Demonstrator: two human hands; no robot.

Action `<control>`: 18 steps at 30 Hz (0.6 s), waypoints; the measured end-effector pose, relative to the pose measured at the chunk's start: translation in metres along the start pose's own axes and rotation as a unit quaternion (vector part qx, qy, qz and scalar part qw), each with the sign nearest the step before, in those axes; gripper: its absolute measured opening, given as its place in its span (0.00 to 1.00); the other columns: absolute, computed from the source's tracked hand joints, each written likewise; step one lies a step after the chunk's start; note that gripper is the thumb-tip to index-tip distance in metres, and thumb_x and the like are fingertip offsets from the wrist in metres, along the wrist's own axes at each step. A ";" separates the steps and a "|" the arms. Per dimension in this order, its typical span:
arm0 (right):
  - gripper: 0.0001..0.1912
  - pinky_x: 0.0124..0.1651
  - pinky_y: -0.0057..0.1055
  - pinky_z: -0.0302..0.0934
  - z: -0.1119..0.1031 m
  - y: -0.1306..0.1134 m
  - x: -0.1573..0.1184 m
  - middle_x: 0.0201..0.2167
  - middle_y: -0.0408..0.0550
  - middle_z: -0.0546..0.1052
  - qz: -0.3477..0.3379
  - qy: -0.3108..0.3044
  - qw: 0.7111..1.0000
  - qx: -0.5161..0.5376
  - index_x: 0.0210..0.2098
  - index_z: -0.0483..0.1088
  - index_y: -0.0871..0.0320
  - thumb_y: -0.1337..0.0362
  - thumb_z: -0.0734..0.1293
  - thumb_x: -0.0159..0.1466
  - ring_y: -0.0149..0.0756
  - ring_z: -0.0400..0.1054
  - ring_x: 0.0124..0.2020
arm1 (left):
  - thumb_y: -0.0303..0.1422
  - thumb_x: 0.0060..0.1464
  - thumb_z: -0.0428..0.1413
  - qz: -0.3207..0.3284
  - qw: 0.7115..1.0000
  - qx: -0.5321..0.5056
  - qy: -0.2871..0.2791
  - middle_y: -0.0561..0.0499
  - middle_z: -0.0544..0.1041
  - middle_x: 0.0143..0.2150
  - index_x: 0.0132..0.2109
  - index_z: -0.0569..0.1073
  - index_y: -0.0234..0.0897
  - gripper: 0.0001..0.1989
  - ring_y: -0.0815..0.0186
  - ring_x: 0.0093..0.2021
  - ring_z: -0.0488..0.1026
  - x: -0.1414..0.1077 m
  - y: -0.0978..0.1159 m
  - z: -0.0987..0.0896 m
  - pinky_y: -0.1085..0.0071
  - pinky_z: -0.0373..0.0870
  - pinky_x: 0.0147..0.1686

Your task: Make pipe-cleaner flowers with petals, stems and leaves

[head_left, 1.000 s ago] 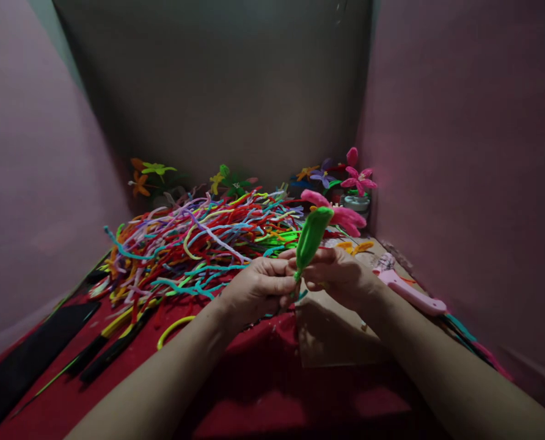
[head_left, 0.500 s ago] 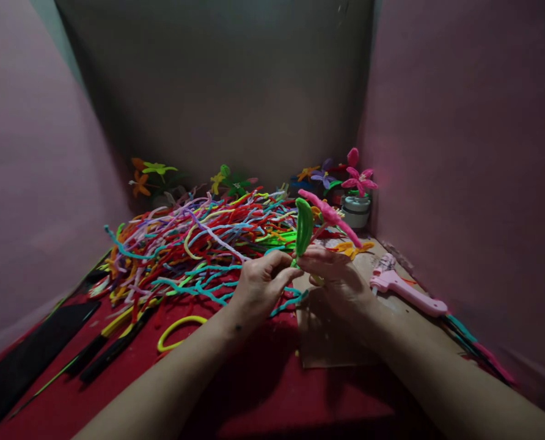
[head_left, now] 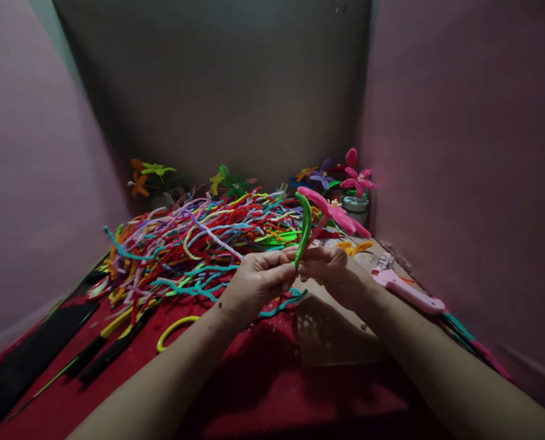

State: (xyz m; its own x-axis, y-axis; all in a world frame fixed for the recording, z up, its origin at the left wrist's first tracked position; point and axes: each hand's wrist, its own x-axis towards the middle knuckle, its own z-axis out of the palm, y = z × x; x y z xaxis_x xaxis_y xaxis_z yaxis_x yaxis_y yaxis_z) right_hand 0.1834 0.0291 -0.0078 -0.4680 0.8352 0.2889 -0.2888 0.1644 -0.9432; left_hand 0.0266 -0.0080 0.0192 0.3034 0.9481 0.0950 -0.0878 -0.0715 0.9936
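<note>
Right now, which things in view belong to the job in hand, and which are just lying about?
In the job:
left hand, right hand
green leaf, pink flower
probably pipe cleaners, glue gun

Lying about:
yellow loop
orange piece
black slab

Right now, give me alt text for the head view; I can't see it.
Two bare hands, left hand and right hand, hold a pink flower with a green leaf. Behind lies a heap of multicoloured fuzzy stems; a pink glue gun rests at right.
</note>
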 end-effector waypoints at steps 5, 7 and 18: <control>0.10 0.34 0.33 0.56 0.003 -0.002 -0.002 0.26 0.43 0.75 0.001 -0.036 0.997 0.064 0.32 0.78 0.53 0.63 0.72 0.49 0.31 0.63 0.26 | 0.33 0.46 0.59 -0.040 0.994 -0.069 -0.075 0.56 0.64 0.17 0.27 0.70 0.30 0.09 0.78 0.16 0.55 0.003 -0.010 -0.007 0.78 0.46 0.17; 0.09 0.34 0.33 0.56 0.007 -0.002 -0.002 0.25 0.43 0.75 0.000 -0.027 0.995 0.097 0.30 0.78 0.52 0.64 0.73 0.47 0.31 0.63 0.25 | 0.35 0.44 0.59 -0.058 0.989 -0.089 -0.099 0.56 0.64 0.16 0.24 0.68 0.31 0.11 0.78 0.16 0.55 0.004 -0.010 -0.008 0.78 0.46 0.16; 0.04 0.30 0.30 0.53 0.024 -0.011 -0.006 0.26 0.43 0.75 -0.015 0.144 0.988 -0.045 0.27 0.76 0.55 0.65 0.69 0.51 0.31 0.61 0.25 | 0.29 0.51 0.52 0.258 0.871 0.397 0.129 0.51 0.72 0.27 0.32 0.73 0.35 0.06 0.70 0.29 0.67 0.006 -0.020 -0.005 0.74 0.61 0.31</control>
State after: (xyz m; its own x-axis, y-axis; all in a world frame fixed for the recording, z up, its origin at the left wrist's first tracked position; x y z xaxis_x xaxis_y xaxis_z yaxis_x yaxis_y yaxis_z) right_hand 0.1695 0.0099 0.0050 -0.2000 0.9418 0.2704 -0.2169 0.2266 -0.9495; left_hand 0.0255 0.0003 -0.0007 0.1855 0.7570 0.6265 0.5657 -0.6036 0.5618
